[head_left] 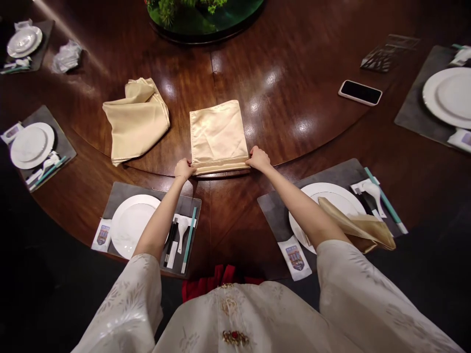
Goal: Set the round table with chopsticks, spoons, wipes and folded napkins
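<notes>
A gold satin napkin (218,132) lies flat on the dark wooden table, its near edge gathered into narrow pleats. My left hand (184,169) pinches the left end of those pleats. At the right end, my right hand (259,159) grips the same folded edge between thumb and fingers. A second stack of gold cloth (138,122) lies loosely folded to the left. Another gold napkin (362,225) is draped over the white plate (324,193) at the right setting, partly behind my right forearm.
Left of me, a plate (128,225) sits on a grey placemat (125,189) with a spoon (182,234) and chopsticks (189,240). A phone (360,93) lies at the right. A green centrepiece (206,19) stands at the back. Wrapped items (67,56) are far left.
</notes>
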A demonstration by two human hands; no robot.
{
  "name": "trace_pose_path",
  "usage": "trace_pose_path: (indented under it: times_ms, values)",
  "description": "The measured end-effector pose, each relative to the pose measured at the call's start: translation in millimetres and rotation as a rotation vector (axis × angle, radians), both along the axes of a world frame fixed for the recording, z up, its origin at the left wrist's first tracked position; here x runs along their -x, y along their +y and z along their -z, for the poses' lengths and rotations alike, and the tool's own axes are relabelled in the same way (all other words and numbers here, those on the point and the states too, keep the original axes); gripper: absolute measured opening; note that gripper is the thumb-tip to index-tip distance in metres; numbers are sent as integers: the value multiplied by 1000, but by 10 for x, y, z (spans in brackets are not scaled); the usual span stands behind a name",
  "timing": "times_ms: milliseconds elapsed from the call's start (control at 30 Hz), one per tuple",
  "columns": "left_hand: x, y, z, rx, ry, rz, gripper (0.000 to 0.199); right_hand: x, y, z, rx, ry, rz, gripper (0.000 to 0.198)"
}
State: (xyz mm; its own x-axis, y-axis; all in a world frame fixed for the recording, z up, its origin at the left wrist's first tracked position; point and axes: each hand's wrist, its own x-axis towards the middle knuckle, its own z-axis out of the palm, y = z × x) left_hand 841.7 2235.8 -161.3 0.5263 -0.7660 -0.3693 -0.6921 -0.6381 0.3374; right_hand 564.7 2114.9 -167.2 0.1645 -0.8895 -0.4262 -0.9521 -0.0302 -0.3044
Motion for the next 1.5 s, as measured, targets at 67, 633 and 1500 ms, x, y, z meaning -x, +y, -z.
trace_pose_path:
  times_ms: [67, 633, 1500]
  values:
    - [27, -68, -11, -31, 34, -42, 25, -90, -54, 11, -20, 22, 1, 56]
    - [49, 158, 5, 427, 895, -569, 23, 28, 370, 214, 198, -762, 332, 29]
    - [-74, 590, 191, 265, -139, 824, 32, 398, 507, 332, 432, -361, -687, 26]
